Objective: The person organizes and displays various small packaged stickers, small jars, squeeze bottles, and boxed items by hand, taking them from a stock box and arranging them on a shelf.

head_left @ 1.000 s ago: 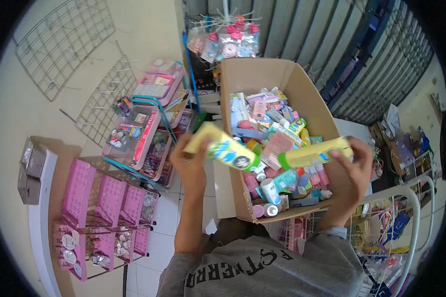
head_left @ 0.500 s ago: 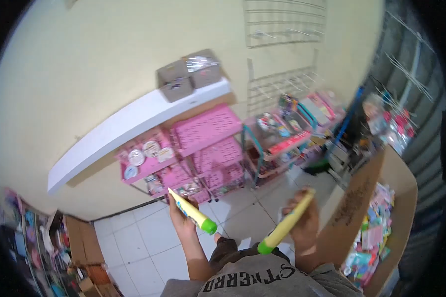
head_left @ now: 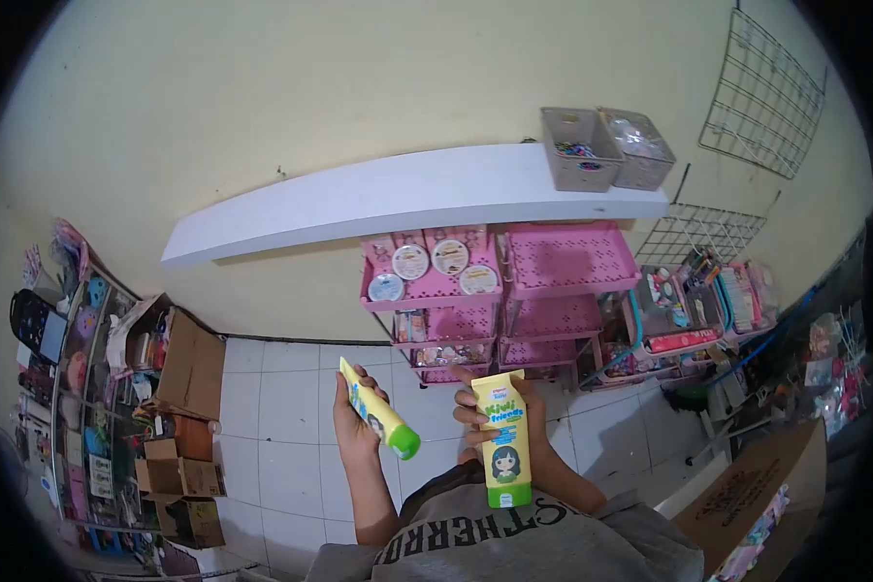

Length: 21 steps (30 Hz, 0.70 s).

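Observation:
My left hand (head_left: 355,415) is closed around a yellow tube with a green cap (head_left: 376,415), tilted with its cap toward the lower right. A second yellow tube (head_left: 504,441), printed "Kiwi Friends" with a cartoon figure, is gripped by my right hand (head_left: 533,407). Its printed front faces up and its green cap points down toward my grey shirt. The fingers of my right hand wrap over the tube's left side near the top. The two tubes are apart.
Pink trolleys (head_left: 572,257) with round tubs stand below a white wall shelf (head_left: 407,194) holding two baskets (head_left: 582,150). Cardboard boxes (head_left: 192,364) and a filled rack (head_left: 78,388) are at left. A large open carton (head_left: 757,495) is at lower right.
The view has turned leftward. My right hand has moved closer to my left hand, and its tube has turned from tilted and edge-on to nearly upright with the label showing.

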Each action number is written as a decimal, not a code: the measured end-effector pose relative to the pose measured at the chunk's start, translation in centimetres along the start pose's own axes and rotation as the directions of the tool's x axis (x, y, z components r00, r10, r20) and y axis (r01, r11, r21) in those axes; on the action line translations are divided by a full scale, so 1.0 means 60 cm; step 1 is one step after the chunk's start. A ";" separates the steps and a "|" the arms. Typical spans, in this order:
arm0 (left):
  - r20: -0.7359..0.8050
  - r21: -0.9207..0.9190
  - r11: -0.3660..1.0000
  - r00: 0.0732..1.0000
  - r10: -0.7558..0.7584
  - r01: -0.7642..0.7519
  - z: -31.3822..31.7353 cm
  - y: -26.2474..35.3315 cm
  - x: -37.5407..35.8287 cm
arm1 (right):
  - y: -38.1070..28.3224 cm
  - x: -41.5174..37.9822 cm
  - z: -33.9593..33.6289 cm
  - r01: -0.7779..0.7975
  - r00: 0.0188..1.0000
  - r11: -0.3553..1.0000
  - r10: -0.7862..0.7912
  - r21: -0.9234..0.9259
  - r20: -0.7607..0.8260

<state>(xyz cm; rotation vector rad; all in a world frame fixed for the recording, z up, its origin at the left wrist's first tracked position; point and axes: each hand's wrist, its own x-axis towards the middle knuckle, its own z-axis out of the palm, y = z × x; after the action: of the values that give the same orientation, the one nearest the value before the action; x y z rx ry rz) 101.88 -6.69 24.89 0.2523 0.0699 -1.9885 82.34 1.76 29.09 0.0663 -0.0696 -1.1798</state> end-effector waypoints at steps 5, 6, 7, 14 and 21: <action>-0.121 0.295 0.947 0.978 0.169 -0.127 0.033 0.014 0.011 | 0.004 0.059 -0.007 0.037 0.989 0.990 -0.056 -0.138 -0.136; -0.143 0.378 0.908 0.957 0.252 -0.182 0.052 0.007 0.013 | 0.001 0.069 -0.005 0.015 0.969 0.978 -0.066 -0.210 -0.238; -0.206 0.408 0.895 0.937 0.281 -0.179 0.057 0.009 0.019 | -0.002 0.082 -0.002 -0.020 0.939 0.960 -0.078 -0.280 -0.334; -0.139 0.447 0.850 0.917 0.373 -0.278 0.056 0.073 0.081 | -0.015 0.184 0.003 -0.298 0.906 0.773 0.044 -0.560 -0.421; -0.135 0.497 0.799 0.880 0.456 -0.338 0.097 0.135 0.162 | -0.069 0.273 0.015 -0.493 0.869 0.621 0.381 -0.610 -0.315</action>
<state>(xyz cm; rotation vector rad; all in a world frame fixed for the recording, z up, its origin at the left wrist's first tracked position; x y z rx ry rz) 104.50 -19.74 29.06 0.7656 -0.2833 -1.5106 84.67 -14.95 29.96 -0.4903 0.4726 -0.6346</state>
